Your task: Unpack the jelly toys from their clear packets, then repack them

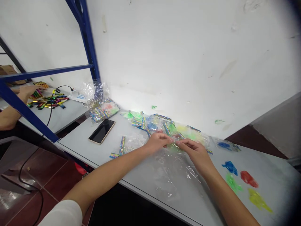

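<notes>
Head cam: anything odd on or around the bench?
Yes: small green marks on the white wall, just above the table. They stand out because their colour resembles the loose green translucent piece on the tabletop, unlike the wall's pale scuffs. Stuck-on bits or stains; can't tell which.

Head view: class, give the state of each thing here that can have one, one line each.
Plastic film, crumpled, spread loosely
Left hand, pinching the film
Right hand, pinching the film
Phone, face up, screen dark
Packets, heaped loosely
</notes>
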### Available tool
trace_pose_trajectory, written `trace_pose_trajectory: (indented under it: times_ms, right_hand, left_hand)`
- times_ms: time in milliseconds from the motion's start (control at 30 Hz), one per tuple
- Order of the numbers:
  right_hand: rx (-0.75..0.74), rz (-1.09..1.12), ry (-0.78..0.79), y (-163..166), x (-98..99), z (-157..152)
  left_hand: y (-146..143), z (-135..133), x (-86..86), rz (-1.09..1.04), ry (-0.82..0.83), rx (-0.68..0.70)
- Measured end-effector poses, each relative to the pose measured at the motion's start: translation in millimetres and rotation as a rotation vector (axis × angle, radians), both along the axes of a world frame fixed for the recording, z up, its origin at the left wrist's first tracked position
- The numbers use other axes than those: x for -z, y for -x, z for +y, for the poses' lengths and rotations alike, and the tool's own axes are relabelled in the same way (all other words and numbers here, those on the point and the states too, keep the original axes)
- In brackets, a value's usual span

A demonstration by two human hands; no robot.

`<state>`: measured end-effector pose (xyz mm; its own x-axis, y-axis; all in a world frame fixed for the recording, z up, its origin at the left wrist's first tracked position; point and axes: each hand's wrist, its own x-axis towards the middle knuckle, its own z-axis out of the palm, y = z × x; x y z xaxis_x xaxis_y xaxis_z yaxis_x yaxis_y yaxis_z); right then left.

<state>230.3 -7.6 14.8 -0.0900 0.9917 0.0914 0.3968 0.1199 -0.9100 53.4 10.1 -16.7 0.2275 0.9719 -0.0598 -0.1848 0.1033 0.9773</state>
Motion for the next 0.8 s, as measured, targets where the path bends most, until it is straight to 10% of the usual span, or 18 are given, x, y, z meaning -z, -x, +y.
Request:
trace_pose_trajectory:
  times_ms: [800]
  right_hand:
    - [-0.034, -0.018, 0.013, -0.6, -1.6, -5.4]
  left_hand:
    - [8.8, -2.6, -8.7, 0.057, -0.088, -0.020]
